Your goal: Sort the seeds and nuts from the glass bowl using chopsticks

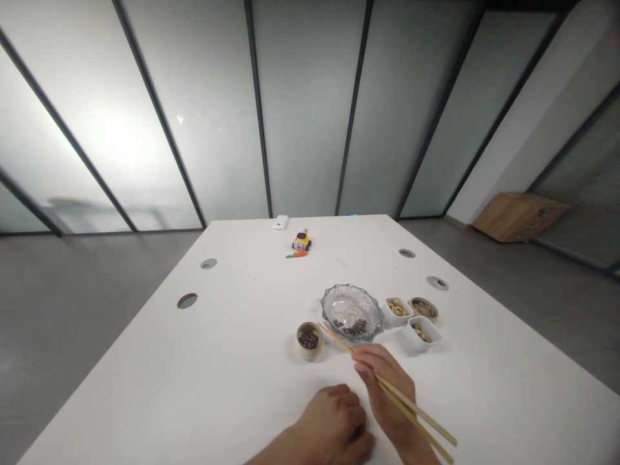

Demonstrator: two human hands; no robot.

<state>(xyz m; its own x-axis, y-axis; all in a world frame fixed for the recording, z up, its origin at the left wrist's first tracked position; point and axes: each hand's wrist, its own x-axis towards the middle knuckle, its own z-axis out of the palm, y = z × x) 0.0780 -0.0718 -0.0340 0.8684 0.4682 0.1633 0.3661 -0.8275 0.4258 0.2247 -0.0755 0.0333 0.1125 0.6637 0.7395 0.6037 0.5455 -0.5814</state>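
My right hand is closed around a pair of chopsticks. Their tips reach left, between a small round cup and a scalloped clear glass bowl. No item can be made out between the tips. Dark brown beans sit in the cup, and more dark beans lie in the near part of the bowl. My left hand rests on the table in a loose fist, nearer to me than the cup, with nothing visible in it.
Right of the bowl stand two white dishes with pale nuts and a round cup of seeds. Farther back on the white table are a yellow toy car, an orange carrot-shaped piece and a white device. Round holes pierce the tabletop.
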